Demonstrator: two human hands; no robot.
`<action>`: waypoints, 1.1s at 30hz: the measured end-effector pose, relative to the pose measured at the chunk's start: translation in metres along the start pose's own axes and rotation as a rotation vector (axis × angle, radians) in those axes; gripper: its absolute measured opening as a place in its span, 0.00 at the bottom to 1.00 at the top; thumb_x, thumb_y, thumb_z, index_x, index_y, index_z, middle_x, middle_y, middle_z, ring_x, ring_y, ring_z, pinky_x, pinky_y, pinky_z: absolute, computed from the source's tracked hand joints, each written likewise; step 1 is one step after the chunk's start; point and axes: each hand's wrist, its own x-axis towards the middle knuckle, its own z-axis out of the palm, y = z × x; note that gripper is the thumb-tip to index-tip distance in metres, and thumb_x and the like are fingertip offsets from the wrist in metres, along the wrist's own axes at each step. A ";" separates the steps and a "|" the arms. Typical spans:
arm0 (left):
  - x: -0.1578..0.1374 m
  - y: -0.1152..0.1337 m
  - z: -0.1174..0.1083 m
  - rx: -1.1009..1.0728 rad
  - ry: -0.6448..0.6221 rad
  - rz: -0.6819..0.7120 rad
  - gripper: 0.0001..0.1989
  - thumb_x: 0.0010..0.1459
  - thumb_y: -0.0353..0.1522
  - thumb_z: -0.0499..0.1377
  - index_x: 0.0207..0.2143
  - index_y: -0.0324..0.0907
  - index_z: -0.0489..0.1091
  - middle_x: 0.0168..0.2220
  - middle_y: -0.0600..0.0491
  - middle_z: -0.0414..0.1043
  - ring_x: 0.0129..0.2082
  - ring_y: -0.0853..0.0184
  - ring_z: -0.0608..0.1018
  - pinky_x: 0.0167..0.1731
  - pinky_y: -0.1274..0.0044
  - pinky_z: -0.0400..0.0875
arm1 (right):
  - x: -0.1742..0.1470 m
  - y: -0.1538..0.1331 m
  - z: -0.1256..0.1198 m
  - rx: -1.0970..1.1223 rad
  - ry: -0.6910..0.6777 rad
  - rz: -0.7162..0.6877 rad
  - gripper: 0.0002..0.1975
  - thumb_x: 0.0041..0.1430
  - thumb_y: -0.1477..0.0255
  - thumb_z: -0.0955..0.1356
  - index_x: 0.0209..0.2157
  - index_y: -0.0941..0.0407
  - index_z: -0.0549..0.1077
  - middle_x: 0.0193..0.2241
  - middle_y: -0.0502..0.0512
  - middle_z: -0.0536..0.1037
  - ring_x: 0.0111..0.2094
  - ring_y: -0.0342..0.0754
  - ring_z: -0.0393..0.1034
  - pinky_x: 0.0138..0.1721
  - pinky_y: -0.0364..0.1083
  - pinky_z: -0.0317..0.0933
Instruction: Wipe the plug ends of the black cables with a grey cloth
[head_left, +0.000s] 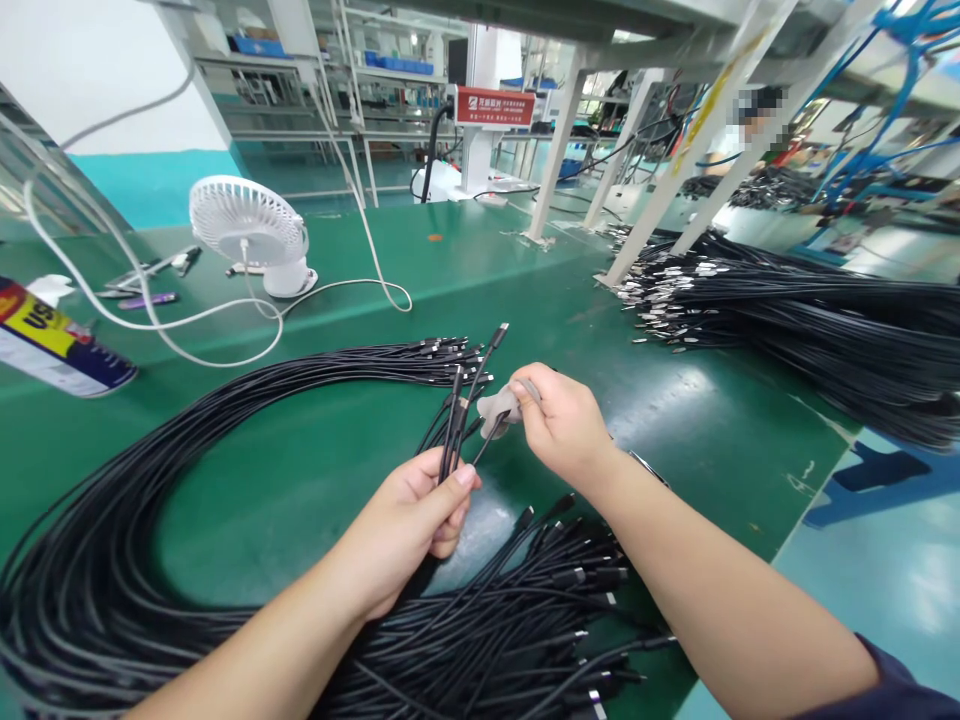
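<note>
The left hand [420,510] is closing around a small bunch of black cables [459,415], thumb pressing them against the fingers so that the connector ends are standing up and fanning out above the fist, probably so each tip can be reached singly. The right hand [562,420] is pinching a small grey piece [501,408], cloth or cap, cannot tell which, between thumb and forefinger, and it is touching one cable tip just beside the bunch.

The held cables are rising from a large loop of black cables [150,520] lying on the green counter [315,470], both ends gathering near the person, likely to keep them within reach. A second heap of cables [787,310] is lying well apart on the right. A white fan [251,230] is standing at the back left, a spray can [52,345] lying on its side at the left edge.
</note>
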 end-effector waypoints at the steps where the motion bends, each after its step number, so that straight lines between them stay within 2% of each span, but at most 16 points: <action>1: 0.000 0.000 0.000 0.005 0.001 0.005 0.22 0.49 0.46 0.68 0.29 0.39 0.64 0.16 0.64 0.58 0.15 0.81 0.52 0.16 0.85 0.44 | 0.000 -0.001 0.000 -0.010 0.012 -0.005 0.10 0.65 0.73 0.59 0.30 0.54 0.66 0.23 0.52 0.74 0.24 0.45 0.67 0.29 0.43 0.59; 3: 0.000 0.000 0.000 0.013 -0.002 0.008 0.22 0.49 0.46 0.68 0.29 0.38 0.64 0.16 0.64 0.58 0.15 0.81 0.52 0.16 0.85 0.44 | 0.000 -0.004 0.000 0.005 0.052 0.017 0.09 0.65 0.72 0.59 0.30 0.54 0.66 0.23 0.52 0.74 0.25 0.45 0.67 0.29 0.43 0.59; 5: -0.001 -0.001 0.000 0.017 -0.008 0.006 0.22 0.50 0.46 0.68 0.29 0.38 0.64 0.16 0.64 0.58 0.15 0.81 0.52 0.16 0.84 0.44 | 0.002 -0.005 -0.002 0.083 0.095 0.107 0.09 0.65 0.70 0.61 0.29 0.54 0.66 0.23 0.51 0.73 0.25 0.45 0.66 0.29 0.44 0.59; 10: -0.002 -0.002 -0.003 0.011 -0.035 0.001 0.20 0.52 0.45 0.67 0.30 0.39 0.65 0.17 0.64 0.58 0.15 0.81 0.51 0.16 0.84 0.44 | 0.009 0.005 -0.005 0.622 0.098 0.514 0.16 0.65 0.58 0.62 0.29 0.54 0.66 0.19 0.46 0.66 0.19 0.42 0.60 0.23 0.43 0.58; 13: -0.002 -0.002 -0.003 0.009 -0.030 0.005 0.20 0.52 0.45 0.67 0.30 0.39 0.66 0.17 0.64 0.58 0.15 0.81 0.51 0.16 0.84 0.43 | 0.012 0.010 -0.005 0.862 0.099 0.603 0.16 0.62 0.57 0.66 0.28 0.54 0.67 0.19 0.46 0.66 0.20 0.41 0.59 0.22 0.42 0.57; 15: -0.002 -0.001 -0.002 0.011 -0.028 0.002 0.21 0.50 0.45 0.68 0.30 0.39 0.65 0.16 0.64 0.58 0.15 0.81 0.51 0.16 0.84 0.44 | 0.012 0.008 -0.006 0.878 0.061 0.593 0.14 0.61 0.59 0.67 0.28 0.55 0.67 0.19 0.45 0.65 0.20 0.41 0.58 0.22 0.42 0.56; 18: -0.001 0.000 0.000 0.036 0.001 0.012 0.22 0.48 0.47 0.68 0.29 0.39 0.64 0.16 0.64 0.58 0.15 0.81 0.52 0.16 0.85 0.45 | 0.010 -0.004 -0.008 0.750 -0.015 0.491 0.11 0.63 0.64 0.66 0.29 0.55 0.70 0.20 0.46 0.66 0.22 0.41 0.59 0.25 0.42 0.56; 22: 0.002 -0.003 0.003 0.232 0.069 0.097 0.22 0.49 0.49 0.65 0.27 0.39 0.65 0.16 0.61 0.62 0.13 0.79 0.57 0.14 0.84 0.50 | 0.006 -0.020 -0.014 0.503 0.075 0.367 0.02 0.60 0.72 0.66 0.33 0.55 0.71 0.24 0.47 0.69 0.24 0.41 0.60 0.28 0.43 0.57; 24: 0.003 -0.004 0.003 0.350 0.093 0.136 0.21 0.51 0.48 0.63 0.27 0.39 0.66 0.17 0.59 0.66 0.13 0.78 0.60 0.14 0.83 0.53 | 0.003 -0.024 -0.017 0.433 0.081 0.308 0.05 0.58 0.74 0.65 0.37 0.55 0.71 0.22 0.46 0.66 0.22 0.40 0.58 0.26 0.42 0.55; 26: 0.003 -0.005 0.004 0.421 0.111 0.157 0.18 0.53 0.46 0.61 0.26 0.39 0.67 0.19 0.57 0.68 0.13 0.77 0.62 0.14 0.82 0.56 | 0.000 -0.026 -0.019 0.393 0.004 0.254 0.04 0.58 0.72 0.65 0.33 0.56 0.71 0.20 0.45 0.64 0.21 0.40 0.57 0.24 0.42 0.54; 29: 0.002 -0.004 0.005 0.463 0.134 0.167 0.16 0.54 0.43 0.60 0.25 0.39 0.67 0.19 0.56 0.69 0.13 0.76 0.63 0.14 0.82 0.57 | -0.001 -0.026 -0.021 0.327 -0.144 0.248 0.13 0.61 0.66 0.65 0.24 0.56 0.69 0.18 0.47 0.65 0.21 0.41 0.58 0.25 0.42 0.54; 33: 0.002 -0.005 0.005 0.545 0.171 0.197 0.15 0.55 0.41 0.59 0.24 0.40 0.68 0.19 0.55 0.70 0.14 0.75 0.63 0.15 0.81 0.57 | 0.000 -0.030 -0.019 0.261 -0.233 0.285 0.14 0.60 0.62 0.67 0.24 0.56 0.71 0.16 0.45 0.64 0.19 0.40 0.56 0.23 0.42 0.52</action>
